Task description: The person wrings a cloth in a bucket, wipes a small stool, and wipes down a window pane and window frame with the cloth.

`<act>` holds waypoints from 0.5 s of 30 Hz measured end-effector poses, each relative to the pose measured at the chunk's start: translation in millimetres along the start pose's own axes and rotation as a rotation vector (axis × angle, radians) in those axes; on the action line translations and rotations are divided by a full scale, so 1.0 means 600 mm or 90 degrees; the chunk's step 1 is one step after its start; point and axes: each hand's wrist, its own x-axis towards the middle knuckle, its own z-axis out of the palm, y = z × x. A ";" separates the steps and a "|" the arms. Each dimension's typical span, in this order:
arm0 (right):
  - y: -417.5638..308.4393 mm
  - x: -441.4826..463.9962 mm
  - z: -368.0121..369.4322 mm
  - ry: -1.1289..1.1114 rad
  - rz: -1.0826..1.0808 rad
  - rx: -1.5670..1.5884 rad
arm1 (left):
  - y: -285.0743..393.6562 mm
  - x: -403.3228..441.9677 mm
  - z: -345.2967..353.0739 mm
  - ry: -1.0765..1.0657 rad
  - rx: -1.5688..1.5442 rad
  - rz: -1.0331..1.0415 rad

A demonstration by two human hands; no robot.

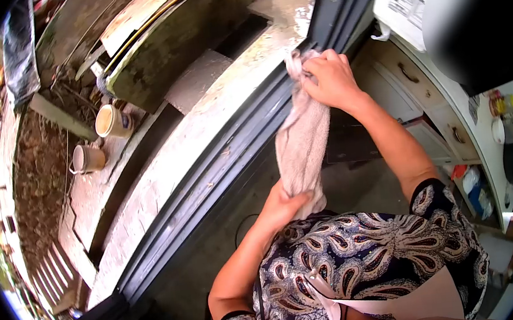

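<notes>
A pale pinkish-beige cloth (304, 133) stretches between my two hands, bunched and hanging in long folds. My right hand (330, 80) grips its upper end, close to where the dark window frame meets the sill track. Lower down, near my chest, my left hand (283, 206) is closed around the cloth's other end. A small twisted bit of the cloth sticks out past my right fingers beside the dark metal track (208, 180). Whether the cloth touches the track, I cannot tell.
Outside the sill (152, 233) stand two buckets (114, 122) on a concrete ledge, near a mossy concrete trough (176, 50). To my right are drawers (413, 75) under a white counter holding jars (501, 104) and a white package (405, 0).
</notes>
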 end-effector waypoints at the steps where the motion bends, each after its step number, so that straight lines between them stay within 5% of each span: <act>1: -0.003 0.002 0.010 -0.045 -0.036 -0.090 | -0.025 0.014 0.000 0.023 -0.013 0.025; 7: -0.101 0.014 0.034 -0.193 -0.190 -0.130 | -0.033 -0.074 -0.025 0.004 -0.047 0.048; 15: -0.374 -0.068 0.126 -0.021 -0.295 0.189 | -0.079 -0.236 -0.053 0.135 -0.102 0.099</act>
